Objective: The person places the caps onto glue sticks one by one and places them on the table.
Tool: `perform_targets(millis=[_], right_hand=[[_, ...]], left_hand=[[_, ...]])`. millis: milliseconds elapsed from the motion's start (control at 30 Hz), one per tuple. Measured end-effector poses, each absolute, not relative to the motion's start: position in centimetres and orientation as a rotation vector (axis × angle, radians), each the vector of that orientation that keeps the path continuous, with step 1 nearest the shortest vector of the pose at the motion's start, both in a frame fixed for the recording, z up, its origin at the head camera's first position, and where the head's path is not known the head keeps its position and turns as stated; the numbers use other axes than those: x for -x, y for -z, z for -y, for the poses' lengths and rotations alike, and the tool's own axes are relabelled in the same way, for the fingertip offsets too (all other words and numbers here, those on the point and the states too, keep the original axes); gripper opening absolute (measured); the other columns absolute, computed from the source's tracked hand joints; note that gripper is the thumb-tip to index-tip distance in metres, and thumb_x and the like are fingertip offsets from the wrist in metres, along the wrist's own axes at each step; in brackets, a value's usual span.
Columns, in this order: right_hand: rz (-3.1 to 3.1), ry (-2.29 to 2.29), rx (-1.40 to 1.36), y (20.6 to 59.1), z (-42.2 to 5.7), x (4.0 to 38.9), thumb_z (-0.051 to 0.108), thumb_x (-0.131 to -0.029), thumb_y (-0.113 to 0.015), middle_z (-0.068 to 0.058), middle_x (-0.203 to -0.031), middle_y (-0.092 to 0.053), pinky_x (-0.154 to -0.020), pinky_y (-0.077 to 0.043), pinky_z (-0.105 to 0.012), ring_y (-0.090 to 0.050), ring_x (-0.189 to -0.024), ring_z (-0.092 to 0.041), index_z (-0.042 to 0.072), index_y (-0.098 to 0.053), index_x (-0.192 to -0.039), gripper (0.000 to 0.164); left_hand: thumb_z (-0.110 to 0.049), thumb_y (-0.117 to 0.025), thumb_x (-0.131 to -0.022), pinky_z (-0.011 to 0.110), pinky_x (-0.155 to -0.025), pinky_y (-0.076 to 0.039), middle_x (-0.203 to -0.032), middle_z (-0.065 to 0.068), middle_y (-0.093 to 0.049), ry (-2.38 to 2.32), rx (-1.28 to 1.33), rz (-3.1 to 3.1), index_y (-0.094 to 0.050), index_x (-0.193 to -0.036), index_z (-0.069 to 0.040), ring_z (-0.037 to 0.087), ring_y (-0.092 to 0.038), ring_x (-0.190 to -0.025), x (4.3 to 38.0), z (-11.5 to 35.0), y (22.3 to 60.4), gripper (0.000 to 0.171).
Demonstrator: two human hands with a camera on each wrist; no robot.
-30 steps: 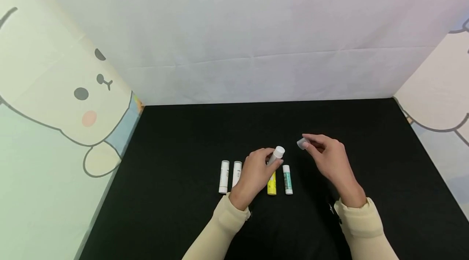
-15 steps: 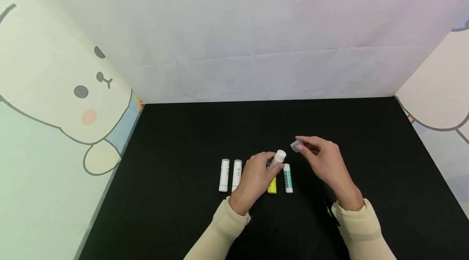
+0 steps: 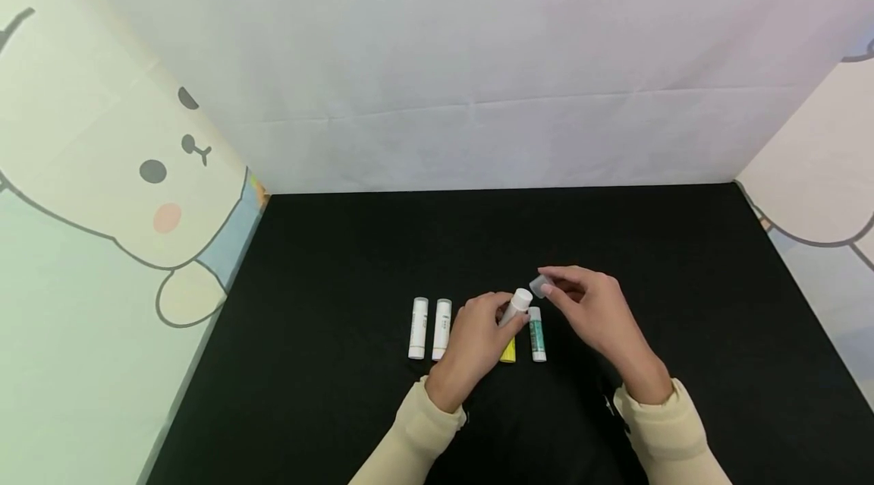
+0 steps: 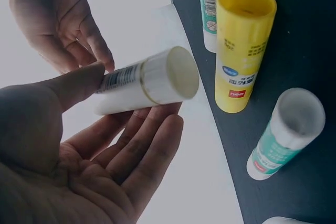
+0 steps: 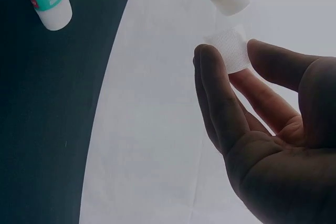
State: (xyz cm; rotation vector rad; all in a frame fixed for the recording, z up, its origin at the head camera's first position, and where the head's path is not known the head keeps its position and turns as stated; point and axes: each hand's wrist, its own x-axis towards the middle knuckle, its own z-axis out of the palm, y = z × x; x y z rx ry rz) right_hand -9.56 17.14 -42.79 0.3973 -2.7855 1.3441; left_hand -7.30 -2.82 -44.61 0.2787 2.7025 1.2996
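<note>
My left hand (image 3: 473,344) grips a white glue stick (image 3: 521,300) between thumb and fingers, tilted with its uncapped end up and to the right. A barcode shows on its side in the left wrist view. My right hand (image 3: 601,316) pinches a translucent ribbed cap (image 5: 231,50) between thumb and fingertips. In the right wrist view, a small gap separates the cap from the tip of the stick. Below the hands, a yellow glue stick (image 4: 244,51) stands partly covered by my left hand in the head view. Beside it is a green-and-white glue stick (image 3: 537,335).
Left of my left hand are two white glue sticks (image 3: 419,328) on the black tabletop (image 3: 328,257). Another green-labelled glue stick (image 4: 283,135) shows in the left wrist view. A pale wall sheet (image 3: 471,136) rises behind the table.
My right hand has moved left and nearer to me with the cap, closing in on the glue stick's end. My left hand has lowered slightly with the stick.
</note>
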Motion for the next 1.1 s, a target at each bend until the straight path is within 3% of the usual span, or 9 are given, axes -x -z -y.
perform_targets(millis=[367, 533, 767, 1100], right_hand=[[2.794, -1.395, -0.421, 43.0, -16.6, 9.2, 0.006, -0.1, -0.073, -0.014, -0.115, -0.077, -0.078, -0.061, -0.029, -0.075, -0.094, -0.022, 0.002, -0.075, -0.127, 0.027], [2.787, -1.438, -0.452, 43.0, -16.5, 9.1, 0.005, -0.1, -0.073, -0.013, -0.116, -0.076, -0.078, -0.061, -0.029, -0.075, -0.094, -0.021, 0.004, -0.076, -0.126, 0.026], [2.788, -1.481, -0.558, 43.0, -16.6, 9.1, 0.002, -0.1, -0.072, -0.014, -0.12, -0.075, -0.077, -0.061, -0.026, -0.074, -0.092, -0.018, 0.005, -0.076, -0.125, 0.026], [2.822, -1.487, -0.638, 43.0, -16.5, 9.2, 0.001, -0.099, -0.073, -0.011, -0.119, -0.075, -0.077, -0.061, -0.028, -0.073, -0.091, -0.015, 0.006, -0.076, -0.126, 0.028]], left_hand=[[-0.022, -0.076, -0.101, 0.021, -0.069, -0.053, -0.102, 0.0, -0.076, -1.321, -0.266, -2.673, -0.078, -0.117, -0.009, -0.001, -0.063, -0.079, 6.9, 3.0, 44.8, 0.021], [-0.022, -0.077, -0.1, 0.022, -0.072, -0.055, -0.105, 0.002, -0.077, -1.309, -0.244, -2.669, -0.077, -0.119, -0.009, 0.001, -0.067, -0.085, 6.7, 3.1, 44.8, 0.023], [-0.021, -0.078, -0.099, 0.02, -0.065, -0.05, -0.098, 0.0, -0.074, -1.298, -0.249, -2.671, -0.078, -0.115, -0.01, 0.0, -0.058, -0.073, 6.4, 3.2, 45.0, 0.02], [-0.021, -0.079, -0.098, 0.023, -0.066, -0.049, -0.095, 0.001, -0.071, -1.288, -0.254, -2.706, -0.079, -0.117, -0.01, 0.003, -0.056, -0.075, 6.1, 3.2, 45.3, 0.022]])
